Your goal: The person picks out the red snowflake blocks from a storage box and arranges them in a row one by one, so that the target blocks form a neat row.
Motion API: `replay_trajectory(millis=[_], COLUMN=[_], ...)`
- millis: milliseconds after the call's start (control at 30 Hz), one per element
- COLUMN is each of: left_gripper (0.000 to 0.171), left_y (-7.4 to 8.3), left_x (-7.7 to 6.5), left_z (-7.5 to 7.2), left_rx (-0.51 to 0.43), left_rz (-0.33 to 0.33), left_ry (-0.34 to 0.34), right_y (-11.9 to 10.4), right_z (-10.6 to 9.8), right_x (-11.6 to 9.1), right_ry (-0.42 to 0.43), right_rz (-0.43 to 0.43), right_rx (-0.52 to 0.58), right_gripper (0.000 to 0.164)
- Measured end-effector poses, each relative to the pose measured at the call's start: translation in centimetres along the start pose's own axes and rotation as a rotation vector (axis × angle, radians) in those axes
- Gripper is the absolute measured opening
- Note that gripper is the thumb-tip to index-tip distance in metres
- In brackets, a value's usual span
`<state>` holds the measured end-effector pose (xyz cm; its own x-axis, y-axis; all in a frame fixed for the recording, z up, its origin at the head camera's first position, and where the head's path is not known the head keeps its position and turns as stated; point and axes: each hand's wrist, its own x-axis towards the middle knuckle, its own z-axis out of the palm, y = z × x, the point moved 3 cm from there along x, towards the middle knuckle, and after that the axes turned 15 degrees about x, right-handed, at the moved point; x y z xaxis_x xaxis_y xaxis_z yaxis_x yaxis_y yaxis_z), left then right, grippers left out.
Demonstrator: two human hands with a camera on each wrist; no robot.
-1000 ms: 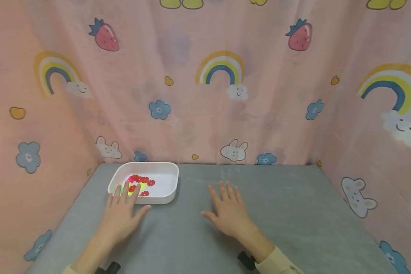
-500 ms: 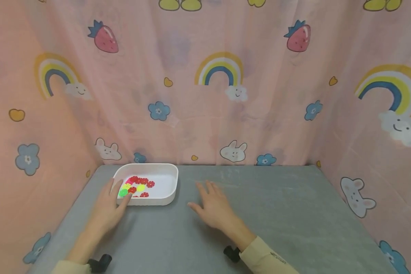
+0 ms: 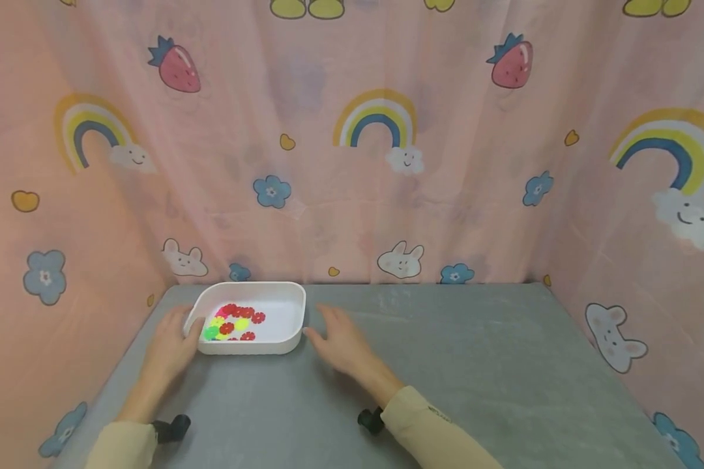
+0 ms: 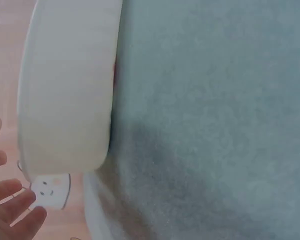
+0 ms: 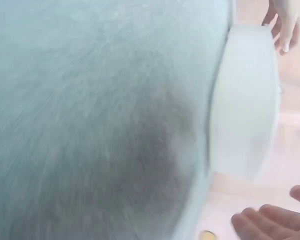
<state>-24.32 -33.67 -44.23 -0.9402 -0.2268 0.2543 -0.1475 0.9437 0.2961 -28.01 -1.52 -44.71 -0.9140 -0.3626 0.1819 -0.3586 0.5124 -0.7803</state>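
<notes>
A white plastic tray (image 3: 252,348) stands on the grey table near its back edge. In it lie several small flower-shaped pieces (image 3: 246,312) in red, yellow, green and pink, gathered towards the left. My left hand (image 3: 169,345) is at the tray's left end, thumb right by the front left corner, fingers loosely bent; the left wrist view shows its fingers (image 4: 15,207) just off the tray's end. On the other side, my right hand (image 3: 340,342) is beside the right end, fingers extended and thumb pointing at the tray's corner. Neither hand grips anything.
The grey tabletop (image 3: 481,365) stretches to the right and front of the tray. A pink printed curtain (image 3: 352,215) hangs behind the table and along both sides. Black wrist mounts (image 3: 176,428) protrude by the sleeves.
My left hand has moved from over the tray's front to its left end. My right hand has moved left to the tray's right end. The tray stays at about the same place.
</notes>
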Motion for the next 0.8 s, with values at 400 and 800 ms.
replay_trajectory(millis=[400, 800], left_gripper=[0.063, 0.054], left_y=[-1.8, -2.2], left_x=[1.6, 1.7], left_z=[2.3, 2.8], left_rx=[-0.209, -0.254], left_rz=[-0.144, -0.177], left_ry=[-0.246, -0.275], right_y=[0.9, 0.4], right_z=[3.2, 4.0], right_x=[2.3, 2.1], right_ry=[-0.006, -0.013], right_rz=[0.035, 0.141], right_rx=[0.23, 0.358], right_gripper=[0.053, 0.05])
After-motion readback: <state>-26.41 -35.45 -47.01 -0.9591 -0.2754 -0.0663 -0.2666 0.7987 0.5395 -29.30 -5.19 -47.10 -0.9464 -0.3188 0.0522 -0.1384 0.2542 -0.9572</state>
